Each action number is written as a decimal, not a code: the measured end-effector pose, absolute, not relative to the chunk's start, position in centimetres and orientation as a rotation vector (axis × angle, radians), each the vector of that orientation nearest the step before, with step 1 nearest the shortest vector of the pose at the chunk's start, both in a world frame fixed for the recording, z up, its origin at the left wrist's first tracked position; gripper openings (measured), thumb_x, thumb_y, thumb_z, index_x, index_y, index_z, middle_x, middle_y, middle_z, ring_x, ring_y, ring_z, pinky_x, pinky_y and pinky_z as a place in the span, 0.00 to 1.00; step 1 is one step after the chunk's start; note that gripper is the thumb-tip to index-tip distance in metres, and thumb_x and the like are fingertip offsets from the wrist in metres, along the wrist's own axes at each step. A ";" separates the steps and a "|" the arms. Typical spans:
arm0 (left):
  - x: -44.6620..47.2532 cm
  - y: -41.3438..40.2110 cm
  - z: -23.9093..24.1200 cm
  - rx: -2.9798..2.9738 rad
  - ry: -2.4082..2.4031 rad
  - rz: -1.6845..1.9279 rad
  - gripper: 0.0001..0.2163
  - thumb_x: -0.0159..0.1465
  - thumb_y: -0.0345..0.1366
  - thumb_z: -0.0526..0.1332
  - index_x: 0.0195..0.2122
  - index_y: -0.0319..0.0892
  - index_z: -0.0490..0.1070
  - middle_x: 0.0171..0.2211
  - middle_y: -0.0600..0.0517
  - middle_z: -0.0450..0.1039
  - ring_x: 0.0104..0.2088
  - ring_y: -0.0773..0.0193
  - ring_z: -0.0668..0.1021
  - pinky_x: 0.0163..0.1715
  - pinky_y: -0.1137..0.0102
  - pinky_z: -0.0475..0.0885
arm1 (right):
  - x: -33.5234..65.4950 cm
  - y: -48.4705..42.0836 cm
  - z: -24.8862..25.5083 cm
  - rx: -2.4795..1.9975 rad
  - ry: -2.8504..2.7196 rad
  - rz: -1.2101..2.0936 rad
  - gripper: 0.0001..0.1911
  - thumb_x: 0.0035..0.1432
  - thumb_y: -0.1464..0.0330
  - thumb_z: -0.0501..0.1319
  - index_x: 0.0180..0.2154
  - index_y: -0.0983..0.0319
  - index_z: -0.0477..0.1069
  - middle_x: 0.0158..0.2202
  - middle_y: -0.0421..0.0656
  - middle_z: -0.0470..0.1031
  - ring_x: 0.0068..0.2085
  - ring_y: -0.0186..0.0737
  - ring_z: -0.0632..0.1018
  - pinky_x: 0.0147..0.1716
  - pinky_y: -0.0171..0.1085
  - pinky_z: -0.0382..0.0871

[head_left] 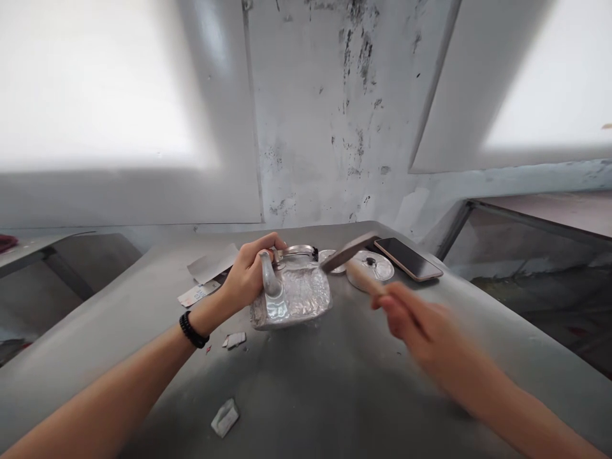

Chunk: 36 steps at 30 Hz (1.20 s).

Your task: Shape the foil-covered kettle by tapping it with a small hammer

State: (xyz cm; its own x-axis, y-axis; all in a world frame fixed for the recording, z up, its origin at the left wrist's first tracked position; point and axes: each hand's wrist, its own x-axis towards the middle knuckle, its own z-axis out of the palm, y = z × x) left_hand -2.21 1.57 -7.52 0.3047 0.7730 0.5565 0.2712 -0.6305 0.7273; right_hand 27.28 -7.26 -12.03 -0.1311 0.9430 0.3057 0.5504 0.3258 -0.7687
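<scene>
A silver metal teapot (303,293) with a dented, crinkled side is tipped over on the table, its spout toward me. My left hand (251,268) is closed around its far left side, behind the spout, with the fingers near the rim and handle. My right hand (414,319) grips the pale handle of a hammer (349,252), smeared by motion. The hammer's long dark head is at the teapot's right edge; whether they touch I cannot tell. Behind the hammer lies a round silver lid (377,266) with a black knob.
A phone (408,258) lies beside the lid at the right. Paper scraps (198,293) lie left of the teapot, and crumpled bits (224,417) lie nearer me. The grey table (296,395) stands against a stained wall (335,127). Another table (549,210) is at the right.
</scene>
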 end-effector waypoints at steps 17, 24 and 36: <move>-2.2 1.7 -7.5 2.064 0.923 1.286 0.12 0.70 0.41 0.52 0.32 0.43 0.68 0.17 0.61 0.51 0.21 0.67 0.54 0.23 0.68 0.51 | 27.5 -7.2 -11.8 -1.314 -1.993 0.419 0.21 0.76 0.51 0.49 0.34 0.55 0.67 0.20 0.34 0.63 0.19 0.36 0.64 0.20 0.37 0.53; -2.4 1.8 -7.4 2.052 0.947 1.280 0.12 0.69 0.41 0.53 0.31 0.43 0.68 0.20 0.59 0.54 0.22 0.66 0.57 0.23 0.68 0.52 | 27.8 -7.2 -11.9 -1.289 -1.879 0.316 0.18 0.76 0.53 0.51 0.36 0.55 0.69 0.20 0.34 0.62 0.18 0.36 0.63 0.18 0.36 0.54; -2.4 1.8 -7.4 2.034 0.975 1.267 0.10 0.67 0.40 0.53 0.31 0.44 0.68 0.19 0.60 0.52 0.21 0.67 0.55 0.22 0.69 0.51 | 27.6 -7.1 -12.1 -1.352 -1.928 0.479 0.20 0.76 0.52 0.47 0.36 0.54 0.66 0.20 0.34 0.62 0.20 0.37 0.64 0.22 0.38 0.55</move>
